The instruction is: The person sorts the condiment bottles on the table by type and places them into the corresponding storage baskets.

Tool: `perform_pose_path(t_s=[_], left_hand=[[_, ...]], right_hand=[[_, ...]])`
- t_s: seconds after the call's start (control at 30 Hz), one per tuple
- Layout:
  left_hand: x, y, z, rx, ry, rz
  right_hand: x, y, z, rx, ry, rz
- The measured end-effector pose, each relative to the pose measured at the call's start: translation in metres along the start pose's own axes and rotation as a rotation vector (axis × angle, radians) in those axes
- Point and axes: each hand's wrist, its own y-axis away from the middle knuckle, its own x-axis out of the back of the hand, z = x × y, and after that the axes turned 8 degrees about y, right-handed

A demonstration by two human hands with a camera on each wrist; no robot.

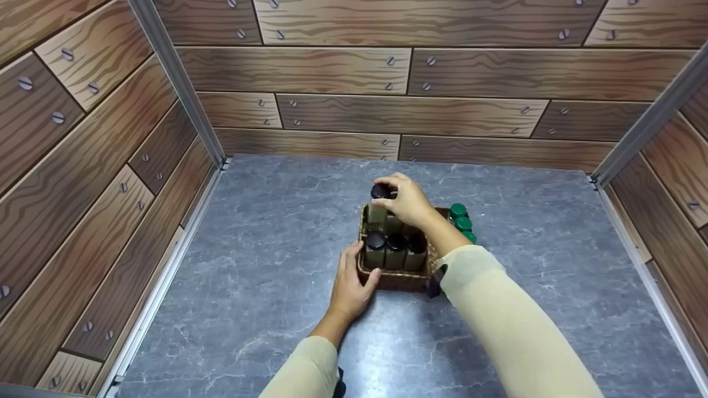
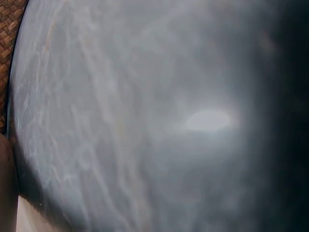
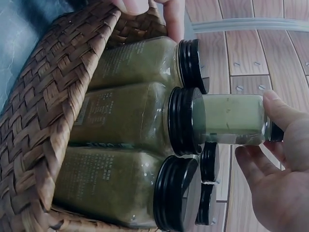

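A brown wicker basket [image 1: 404,282] holds several square, clear jars with black lids and greenish-brown contents. Three front jars [image 3: 125,113] stand in a row along its near side. My right hand [image 1: 412,204] pinches another black-lidded jar [image 3: 231,118] near its lid, raised above its neighbours at the back left. In the right wrist view, thumb and fingers lie on opposite sides of that jar's top. My left hand [image 1: 351,284] grips the basket's near left corner, thumb at the front rim, fingers along the left side. The left wrist view catches only a basket edge [image 2: 7,53].
Several green-lidded jars [image 1: 458,210] stand at the basket's right, partly hidden by the right forearm. Beneath everything is a grey marbled tabletop [image 1: 265,232]. Wood-patterned panels [image 1: 332,69] with metal corner posts [image 1: 177,72] enclose the back and sides.
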Motion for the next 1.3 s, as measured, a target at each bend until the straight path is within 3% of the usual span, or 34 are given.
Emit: perform_pose_path(t_s=[0.33, 0.67, 0.97, 1.3], left_hand=[[-0.001, 0.000, 0.001, 0.001, 0.013, 0.002], [-0.002, 0.000, -0.001, -0.013, 0.003, 0.008], [0.000, -0.001, 0.000, -0.007, -0.007, -0.002], [0.000, -0.001, 0.000, 0.004, 0.016, -0.005]], right_hand=[[-0.012, -0.004, 0.009, -0.015, 0.074, -0.014], [-0.020, -0.010, 0.014, -0.022, 0.203, -0.088], [-0.025, -0.011, 0.013, 0.045, 0.327, -0.103], [-0.030, -0.009, 0.016, 0.006, 0.350, -0.160]])
